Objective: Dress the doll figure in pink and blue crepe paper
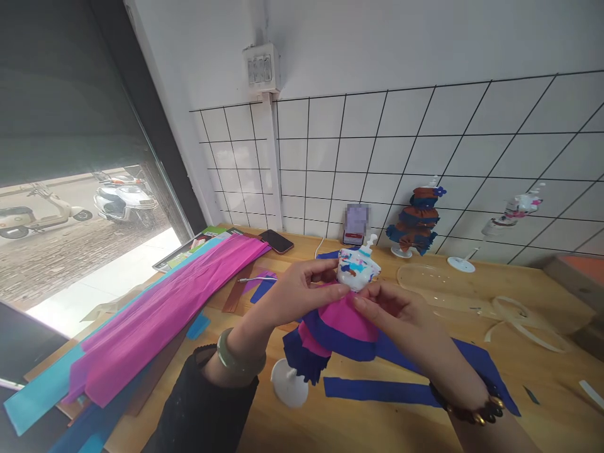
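Between my hands is a miniature dress form with a white bodice (359,269) splashed with blue, pink and brown, and a small white knob on top. Below its waist hangs a tiered crepe paper skirt (346,321) in magenta and dark blue. My left hand (302,289) is closed around the form's left side, thumb pressed at the waist. On the other side, my right hand (396,308) pinches the top of the skirt with thumb and fingers. The form leans to the right over its round white base (290,382). Dark blue crepe strips (377,390) lie beneath.
Long magenta crepe sheets (179,308) cover the table's left side, near a black phone (277,241). Along the tiled wall stand a propped phone (356,223), a brown-and-blue dressed form (415,220) and another white form (521,204). Clear plastic (434,289) and a pale curled strip (523,324) lie right.
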A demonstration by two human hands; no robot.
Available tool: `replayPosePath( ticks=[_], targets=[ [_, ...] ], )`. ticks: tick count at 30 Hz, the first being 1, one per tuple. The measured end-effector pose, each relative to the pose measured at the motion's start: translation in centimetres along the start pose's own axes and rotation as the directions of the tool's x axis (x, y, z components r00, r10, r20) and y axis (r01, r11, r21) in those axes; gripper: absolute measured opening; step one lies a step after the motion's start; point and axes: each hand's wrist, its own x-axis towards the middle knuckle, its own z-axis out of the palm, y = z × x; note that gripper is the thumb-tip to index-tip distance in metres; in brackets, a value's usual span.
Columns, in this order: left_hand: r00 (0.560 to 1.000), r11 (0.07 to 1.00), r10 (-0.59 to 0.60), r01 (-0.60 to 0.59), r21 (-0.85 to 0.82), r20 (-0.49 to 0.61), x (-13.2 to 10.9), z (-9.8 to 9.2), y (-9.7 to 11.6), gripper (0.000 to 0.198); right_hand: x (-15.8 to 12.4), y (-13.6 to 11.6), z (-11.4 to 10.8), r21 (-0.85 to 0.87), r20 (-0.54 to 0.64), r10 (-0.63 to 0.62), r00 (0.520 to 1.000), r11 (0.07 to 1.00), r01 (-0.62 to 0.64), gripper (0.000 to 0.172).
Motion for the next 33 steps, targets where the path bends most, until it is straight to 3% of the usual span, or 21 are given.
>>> replayPosePath(
  ticks=[3,8,15,22,33],
  targets=[
    [1.0,0.999,-0.004,0.005,-0.05,0.01,0.2,0.1,-0.1,0.033,-0.3,-0.4,0.2,-0.053,-0.046,0.0,0.999,0.999,-0.003,0.033],
    [1.0,0.993,0.008,-0.007,-0.115,0.011,0.4,0.5,-0.9,0.035,-0.7,-0.7,0.5,-0.238,-0.163,-0.103,0.981,0.969,0.062,0.027],
    [0.998,0.993,0.049,-0.046,-0.107,0.033,0.6,0.6,-1.8,0.04,-0.9,-0.4,0.3,-0.375,-0.186,-0.146,0.972,0.925,0.067,0.026],
    [0.998,0.993,0.03,-0.024,-0.112,0.055,0.7,0.3,-2.3,0.038,-0.7,-0.2,0.1,-0.421,-0.169,-0.182,0.969,0.902,0.096,0.024],
    [1.0,1.0,0.008,-0.008,-0.008,0.014,0.8,0.0,-2.2,0.032,-1.0,-0.8,-0.1,-0.398,-0.002,-0.216,0.976,0.896,0.197,0.027]
  ],
)
